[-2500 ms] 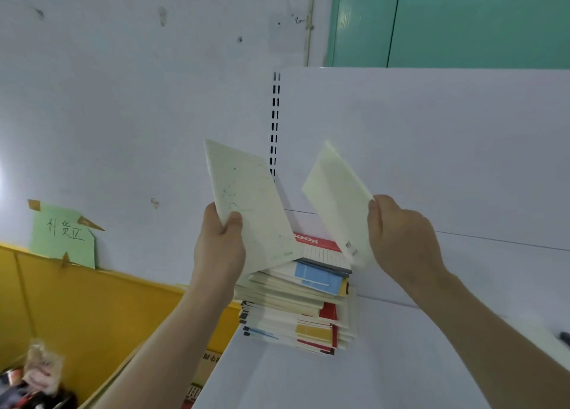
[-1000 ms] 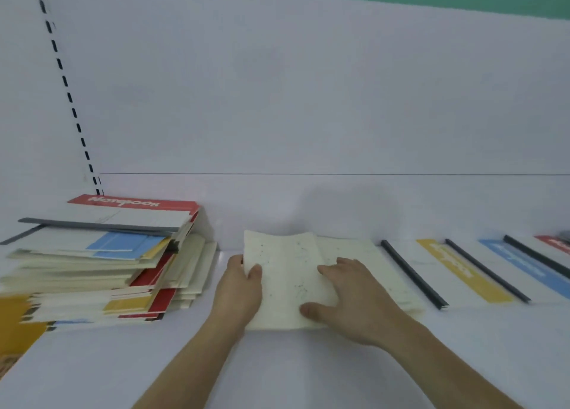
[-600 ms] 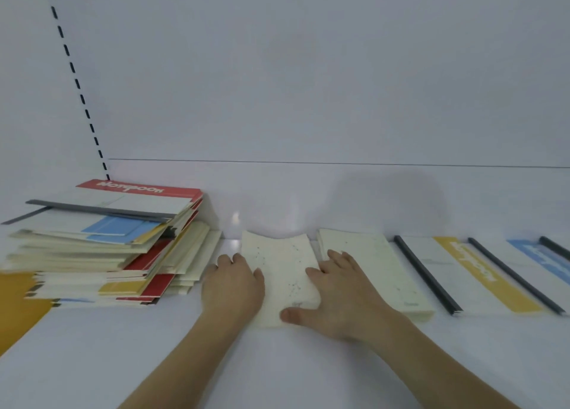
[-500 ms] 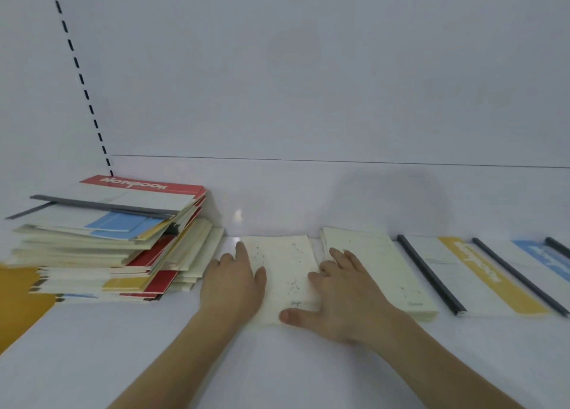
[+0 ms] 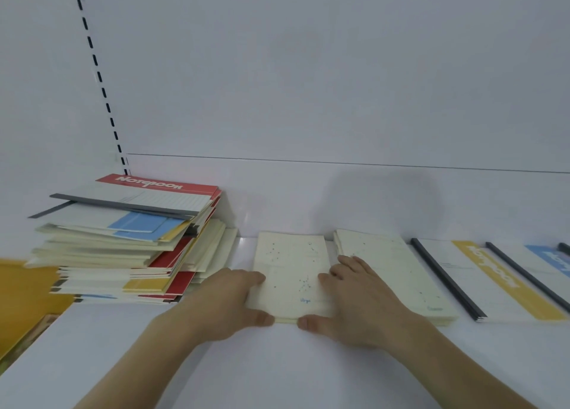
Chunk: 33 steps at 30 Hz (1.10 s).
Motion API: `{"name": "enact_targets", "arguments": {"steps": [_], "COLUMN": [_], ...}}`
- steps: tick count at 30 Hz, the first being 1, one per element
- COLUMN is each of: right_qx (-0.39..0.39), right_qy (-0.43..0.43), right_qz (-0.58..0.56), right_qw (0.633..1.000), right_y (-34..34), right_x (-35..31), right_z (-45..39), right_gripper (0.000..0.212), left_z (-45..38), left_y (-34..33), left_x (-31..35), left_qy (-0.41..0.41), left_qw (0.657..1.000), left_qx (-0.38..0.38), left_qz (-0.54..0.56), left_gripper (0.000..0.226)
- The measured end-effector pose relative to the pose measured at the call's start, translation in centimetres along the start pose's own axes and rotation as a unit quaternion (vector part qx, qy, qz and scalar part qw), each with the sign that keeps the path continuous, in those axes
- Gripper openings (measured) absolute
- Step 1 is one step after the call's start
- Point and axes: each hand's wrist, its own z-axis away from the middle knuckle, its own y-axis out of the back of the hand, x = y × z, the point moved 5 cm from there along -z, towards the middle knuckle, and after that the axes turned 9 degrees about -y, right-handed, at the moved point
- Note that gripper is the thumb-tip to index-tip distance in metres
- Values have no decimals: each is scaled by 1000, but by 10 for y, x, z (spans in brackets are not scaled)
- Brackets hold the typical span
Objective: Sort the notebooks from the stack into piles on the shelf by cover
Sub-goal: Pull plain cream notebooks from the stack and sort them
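A mixed stack of notebooks [image 5: 129, 239] stands at the left of the white shelf [image 5: 277, 371], topped by a red-banded one. A cream notebook with blue dots [image 5: 290, 263] lies flat in the middle. My left hand [image 5: 228, 300] grips its near left corner. My right hand [image 5: 361, 297] grips its near right corner, fingers resting on the cover. Both thumbs press against the front edge. A second cream pile [image 5: 391, 266] lies just to its right, partly under my right hand.
Further right lie a yellow-banded pile [image 5: 493, 279] with a black spine and a blue-banded pile [image 5: 552, 260] cut by the frame edge. The white back panel [image 5: 308, 84] rises behind. A yellow bin wall [image 5: 21, 297] sits beyond the shelf's left end.
The two cream notebooks held up earlier now lie on the shelf. Since half a second ago, my hands slid back to the near corners of the middle one, thumbs at its front edge.
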Motion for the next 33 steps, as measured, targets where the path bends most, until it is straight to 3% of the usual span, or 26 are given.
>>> {"name": "enact_targets", "arguments": {"steps": [10,15,20,24,29,33], "right_qx": [26,14,-14,-21,49,162], "right_qy": [26,23,-8,-13,12,49], "right_qz": [64,51,19,9,38,-45], "right_qw": [997,998,1000,1000,998,985], "right_y": [4,6,7,5,15,42], "right_x": [1,3,3,4,5,-13], "right_z": [-2,1,3,-1,0,-3], "right_gripper": [95,82,97,96,94,70], "left_z": [-3,1,5,6,9,18], "left_y": [1,0,5,8,11,35], "left_x": [-4,-1,0,3,8,27], "left_qy": [-35,-39,-34,-19,-5,-32], "left_qw": [994,995,998,999,996,985], "left_qx": [-31,-26,-29,-25,-17,111], "left_qz": [-100,-84,-40,-20,-84,-127], "left_gripper": [68,63,61,62,66,53]}}
